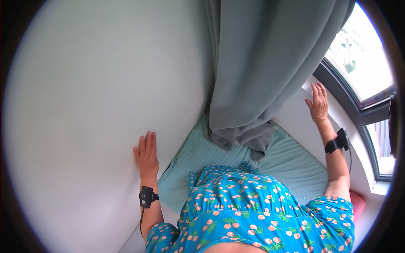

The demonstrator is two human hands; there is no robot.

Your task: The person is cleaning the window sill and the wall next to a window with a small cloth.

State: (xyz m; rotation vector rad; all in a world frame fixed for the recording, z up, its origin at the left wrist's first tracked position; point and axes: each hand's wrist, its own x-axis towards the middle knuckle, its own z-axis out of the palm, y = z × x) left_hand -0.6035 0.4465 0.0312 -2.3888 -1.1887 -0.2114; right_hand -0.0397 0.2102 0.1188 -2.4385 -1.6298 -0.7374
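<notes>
My left hand (147, 155) lies with its fingers apart against or just by the pale wall (95, 95) and holds nothing. On the right, my right hand (318, 104) is raised beside the white window ledge (340, 118), its thumb apart from the fingers, with nothing in it. Whether it rests on the ledge I cannot tell. Between my hands a long grey curtain (262, 63) hangs in the corner, its lower end bunched on a ribbed light green bed cover (294, 158). A black device is strapped to each forearm, with a cable running from it.
At the right stands a dark-framed window (360, 115) with bright daylight behind its panes. A pink item (357, 202), partly hidden, lies behind my right sleeve. My blue cherry-print dress (240, 196) covers part of the bed cover in front of me.
</notes>
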